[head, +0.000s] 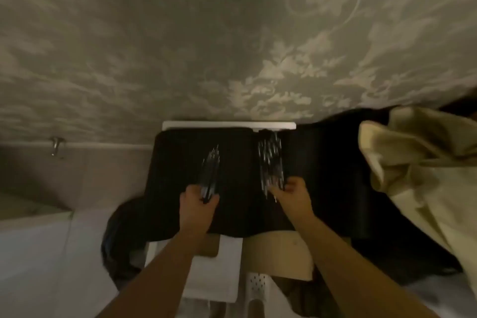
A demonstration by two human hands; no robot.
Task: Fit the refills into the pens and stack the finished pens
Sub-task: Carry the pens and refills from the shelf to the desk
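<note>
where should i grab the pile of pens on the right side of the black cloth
Take the right pile at its near ends, coming from the near edge where the right hand is. The pens lie lengthwise away from the person on the black cloth, so the near tips fan out toward the fingers. Blur hides finer detail.

Setting: a home, a dim domestic room. Evidence: patterned wallpaper with pale leaf motifs on the wall beyond the fingers; cream cloth draped in loose folds to their right; small surface covered by a black cloth under them; pale floor to the left
</note>
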